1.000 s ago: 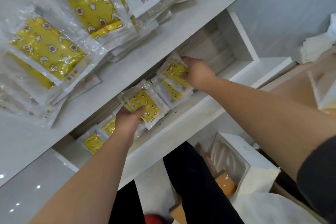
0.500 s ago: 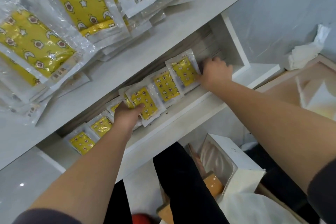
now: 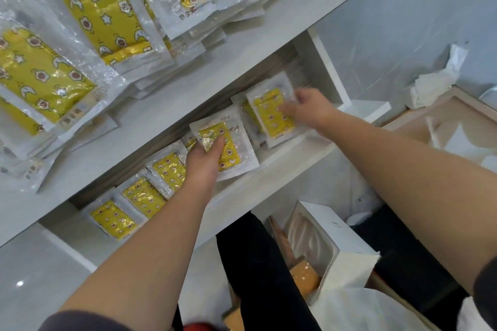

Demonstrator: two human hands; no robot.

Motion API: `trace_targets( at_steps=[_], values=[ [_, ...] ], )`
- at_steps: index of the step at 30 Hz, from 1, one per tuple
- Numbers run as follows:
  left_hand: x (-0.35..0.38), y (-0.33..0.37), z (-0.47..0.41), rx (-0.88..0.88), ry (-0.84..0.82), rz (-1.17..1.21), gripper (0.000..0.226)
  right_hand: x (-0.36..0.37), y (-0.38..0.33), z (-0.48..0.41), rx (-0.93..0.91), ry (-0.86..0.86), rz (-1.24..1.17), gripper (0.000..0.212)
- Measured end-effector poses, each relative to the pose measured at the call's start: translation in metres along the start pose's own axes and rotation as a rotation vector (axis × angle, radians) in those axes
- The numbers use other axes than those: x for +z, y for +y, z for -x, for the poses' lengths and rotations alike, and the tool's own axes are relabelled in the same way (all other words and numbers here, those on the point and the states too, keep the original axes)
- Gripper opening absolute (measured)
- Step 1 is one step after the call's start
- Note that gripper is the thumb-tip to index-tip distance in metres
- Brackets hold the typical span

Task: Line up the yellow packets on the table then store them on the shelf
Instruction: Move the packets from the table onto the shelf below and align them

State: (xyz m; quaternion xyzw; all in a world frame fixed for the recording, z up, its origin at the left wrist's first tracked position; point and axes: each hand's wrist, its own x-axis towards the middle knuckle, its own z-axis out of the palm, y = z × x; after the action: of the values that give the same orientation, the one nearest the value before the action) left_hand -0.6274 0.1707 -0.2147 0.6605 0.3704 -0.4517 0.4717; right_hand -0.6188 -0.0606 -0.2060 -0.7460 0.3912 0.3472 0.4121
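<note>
Several yellow patterned packets in clear wrap lie in a row on the white shelf (image 3: 290, 153) under the table top (image 3: 242, 43). My left hand (image 3: 203, 162) grips one yellow packet (image 3: 232, 152) near the middle of the row, thumb on top. My right hand (image 3: 309, 109), blurred, has its fingers curled over the right side of another packet (image 3: 270, 115), which overlaps one behind it at the row's right end. Three more shelf packets (image 3: 144, 196) lie to the left. Stacks of larger-looking yellow packets (image 3: 43, 80) cover the table top.
A white shelf divider (image 3: 326, 70) stands just right of my right hand. Below the shelf are my dark trouser legs (image 3: 258, 263), a white open box (image 3: 333, 234) and an orange item (image 3: 305, 277). Crumpled white paper (image 3: 435, 80) and a wooden tray (image 3: 462, 115) sit at the right.
My right hand moved from the packet's right edge onto the packet, which now sits shifted over its neighbour. My left hand stays on its packet.
</note>
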Motion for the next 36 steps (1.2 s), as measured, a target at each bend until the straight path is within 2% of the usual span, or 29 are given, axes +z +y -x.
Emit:
trace_targets(
  at_steps=[4,6,9,11,12,15,17,20,24,25,27,28,29,31,36],
  values=[
    [-0.002,0.002,-0.006,-0.097,0.014,0.012,0.068,-0.027,-0.006,-0.024,0.014,0.210,0.309,0.030],
    [-0.005,0.000,-0.009,-0.106,-0.002,0.003,0.054,-0.023,-0.009,-0.026,0.060,0.215,0.513,0.029],
    [-0.007,0.000,-0.008,-0.057,-0.080,0.008,0.014,-0.007,-0.011,-0.009,0.110,0.233,0.642,0.039],
    [-0.007,0.004,-0.003,-0.043,-0.124,-0.003,0.006,0.004,-0.013,0.009,-0.015,0.233,0.598,0.044],
    [-0.007,0.007,0.003,-0.047,-0.141,-0.015,0.006,0.010,-0.015,0.019,-0.088,0.169,0.517,0.044],
    [-0.009,0.015,0.017,-0.028,-0.193,-0.093,0.008,0.029,-0.028,0.049,-0.076,-0.185,0.136,0.049],
    [-0.014,0.020,0.025,0.006,-0.211,-0.155,0.011,0.039,-0.034,0.062,-0.050,-0.320,0.035,0.039],
    [-0.028,0.024,0.026,0.038,-0.222,-0.232,0.013,0.050,-0.036,0.062,-0.046,-0.281,0.000,0.026],
    [-0.056,0.016,0.016,0.151,-0.144,-0.552,0.013,0.046,-0.031,0.047,-0.009,-0.153,0.000,0.031],
    [-0.062,0.013,0.013,0.164,-0.110,-0.632,0.015,0.043,-0.029,0.042,0.001,-0.124,-0.010,0.028],
    [-0.073,0.007,0.011,0.155,-0.062,-0.731,0.019,0.035,-0.023,0.035,0.023,-0.071,-0.005,0.009],
    [-0.075,0.003,0.010,0.157,-0.050,-0.764,0.021,0.030,-0.020,0.030,0.027,-0.054,-0.002,0.024],
    [-0.076,0.000,0.008,0.170,-0.051,-0.812,0.022,0.026,-0.017,0.026,0.032,-0.033,0.015,0.026],
    [-0.074,-0.005,0.005,0.218,-0.057,-0.940,0.026,0.018,-0.015,0.019,0.023,-0.004,0.049,0.009],
    [-0.056,0.001,-0.006,0.349,0.027,-1.173,0.048,-0.004,-0.015,-0.009,-0.019,0.039,0.227,0.014]
  ],
)
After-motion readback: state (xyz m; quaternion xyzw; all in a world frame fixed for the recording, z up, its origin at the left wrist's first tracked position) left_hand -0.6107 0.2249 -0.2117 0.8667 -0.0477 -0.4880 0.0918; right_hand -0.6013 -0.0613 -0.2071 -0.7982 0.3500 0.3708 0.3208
